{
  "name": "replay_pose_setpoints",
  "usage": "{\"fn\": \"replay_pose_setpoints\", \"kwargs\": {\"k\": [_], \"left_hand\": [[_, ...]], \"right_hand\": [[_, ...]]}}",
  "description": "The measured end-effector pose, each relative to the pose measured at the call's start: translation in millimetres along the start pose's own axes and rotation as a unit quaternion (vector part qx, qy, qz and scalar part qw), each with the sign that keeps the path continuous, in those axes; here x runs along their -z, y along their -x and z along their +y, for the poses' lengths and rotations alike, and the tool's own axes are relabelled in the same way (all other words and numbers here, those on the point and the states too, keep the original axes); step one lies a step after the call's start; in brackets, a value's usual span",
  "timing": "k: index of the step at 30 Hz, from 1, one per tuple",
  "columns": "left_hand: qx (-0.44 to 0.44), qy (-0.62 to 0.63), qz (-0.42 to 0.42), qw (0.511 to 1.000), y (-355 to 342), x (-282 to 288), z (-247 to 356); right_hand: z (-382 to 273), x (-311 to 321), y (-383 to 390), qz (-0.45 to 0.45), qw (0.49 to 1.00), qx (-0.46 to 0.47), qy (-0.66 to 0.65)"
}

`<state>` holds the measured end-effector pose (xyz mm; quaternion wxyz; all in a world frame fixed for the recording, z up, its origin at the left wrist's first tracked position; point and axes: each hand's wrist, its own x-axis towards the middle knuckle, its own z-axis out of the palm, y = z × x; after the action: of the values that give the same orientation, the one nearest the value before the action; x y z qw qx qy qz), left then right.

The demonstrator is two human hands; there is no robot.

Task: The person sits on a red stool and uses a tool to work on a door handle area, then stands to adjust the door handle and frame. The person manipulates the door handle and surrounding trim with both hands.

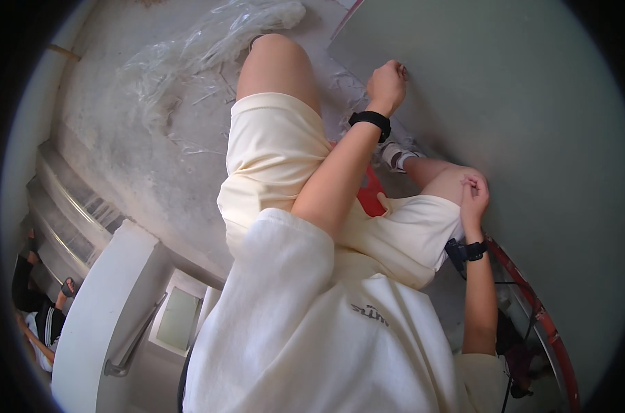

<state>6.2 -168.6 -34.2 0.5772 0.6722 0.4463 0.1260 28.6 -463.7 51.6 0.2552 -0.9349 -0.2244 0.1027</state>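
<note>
My left hand (pixel 387 88) reaches forward to the edge of a large grey-green flat panel (pixel 533 103). Its fingers are curled closed, and whatever they may hold is hidden. A black band (pixel 370 125) circles that wrist. Over my bent right knee (pixel 450 180) lies my right hand (pixel 474 198), its fingers drawn together; I cannot make out anything in them. This wrist wears a black watch (pixel 475 251). Between my legs shows a red object (pixel 372 193), partly covered by my cream shorts (pixel 274 148).
Crumpled clear plastic sheeting (pixel 168 69) is spread on the concrete floor (pixel 188 165). A red edge strip (pixel 533 296) with a dark cable curves at lower right, where another person (pixel 519 361) partly shows. Steps (pixel 71 199), a white low wall (pixel 106 303) and a seated person (pixel 44 323) are at left.
</note>
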Motion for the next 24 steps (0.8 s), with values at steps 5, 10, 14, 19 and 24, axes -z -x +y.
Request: {"fn": "replay_pose_setpoints", "kwargs": {"k": [5,10,14,19,24], "left_hand": [[0.004,0.025,-0.002,1.000,-8.1,1.5,-13.8],[-0.001,0.012,0.003,1.000,-1.1,1.4,-2.3],[0.012,0.050,-0.006,0.999,-8.0,2.6,-10.2],[0.033,0.019,-0.003,0.999,-1.9,3.7,0.7],[0.012,0.015,-0.013,1.000,-3.2,1.5,-4.7]], "right_hand": [[0.5,-0.6,0.6,-0.006,1.000,0.014,0.005],[1.2,0.3,1.0,-0.005,1.000,0.010,0.002],[0.9,-2.4,1.0,-0.003,1.000,0.010,-0.016],[-7.6,-0.2,-0.2,0.017,0.999,-0.029,-0.033],[-0.2,-0.7,-0.8,0.014,0.999,-0.023,-0.024]]}}
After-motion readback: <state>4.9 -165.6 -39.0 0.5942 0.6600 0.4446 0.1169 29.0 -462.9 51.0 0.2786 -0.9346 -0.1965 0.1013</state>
